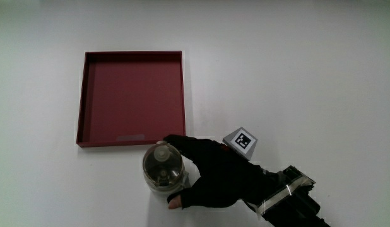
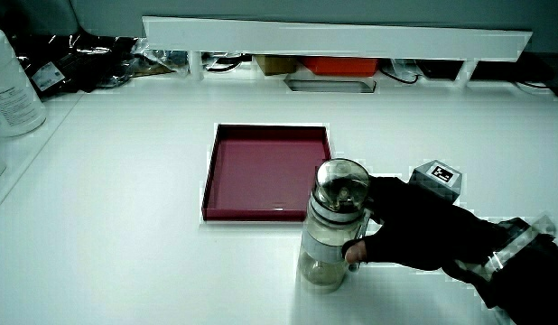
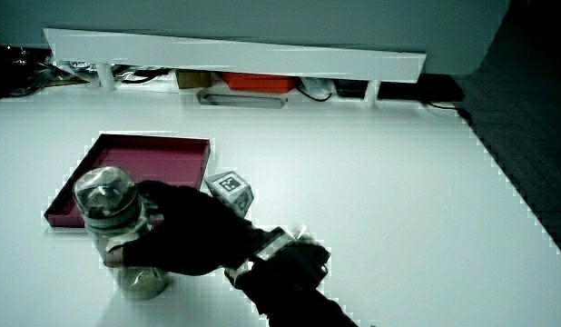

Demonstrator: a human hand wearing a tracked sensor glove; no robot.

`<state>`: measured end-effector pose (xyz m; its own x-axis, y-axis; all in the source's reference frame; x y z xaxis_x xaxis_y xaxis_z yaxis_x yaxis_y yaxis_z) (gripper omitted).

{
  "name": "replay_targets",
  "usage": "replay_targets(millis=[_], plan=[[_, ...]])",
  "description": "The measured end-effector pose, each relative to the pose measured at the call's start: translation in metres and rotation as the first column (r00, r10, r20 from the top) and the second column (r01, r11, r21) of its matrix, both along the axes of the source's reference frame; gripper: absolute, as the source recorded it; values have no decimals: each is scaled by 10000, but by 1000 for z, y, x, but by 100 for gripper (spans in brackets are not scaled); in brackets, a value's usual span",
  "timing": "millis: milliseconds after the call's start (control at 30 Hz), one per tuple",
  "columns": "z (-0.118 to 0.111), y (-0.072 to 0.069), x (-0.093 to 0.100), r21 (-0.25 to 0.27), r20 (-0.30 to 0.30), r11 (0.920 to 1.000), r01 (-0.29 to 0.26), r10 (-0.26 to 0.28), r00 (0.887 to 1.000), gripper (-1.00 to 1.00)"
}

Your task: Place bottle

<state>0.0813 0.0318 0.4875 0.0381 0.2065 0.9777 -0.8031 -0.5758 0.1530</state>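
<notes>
A clear bottle (image 1: 162, 168) with a domed lid stands upright on the white table, just nearer to the person than the dark red tray (image 1: 133, 98). The gloved hand (image 1: 204, 175) is beside the bottle with its fingers wrapped around the bottle's body. In both side views the bottle (image 2: 335, 222) (image 3: 117, 227) stands on the table with the hand (image 2: 414, 227) (image 3: 190, 232) closed around it. The tray (image 2: 265, 171) (image 3: 140, 168) is shallow, square and holds nothing.
A low white partition (image 2: 338, 38) runs along the table's edge farthest from the person, with cables and boxes under it. A white container (image 2: 10, 86) stands at the table's side edge.
</notes>
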Motion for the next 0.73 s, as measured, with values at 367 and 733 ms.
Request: replay_targets(millis=[367, 733], plan=[[-43, -30, 32, -688, -147, 9975, -153, 143, 9998, -100], [-78, -72, 71, 448, -2212, 9989, 145, -43, 9752, -100]])
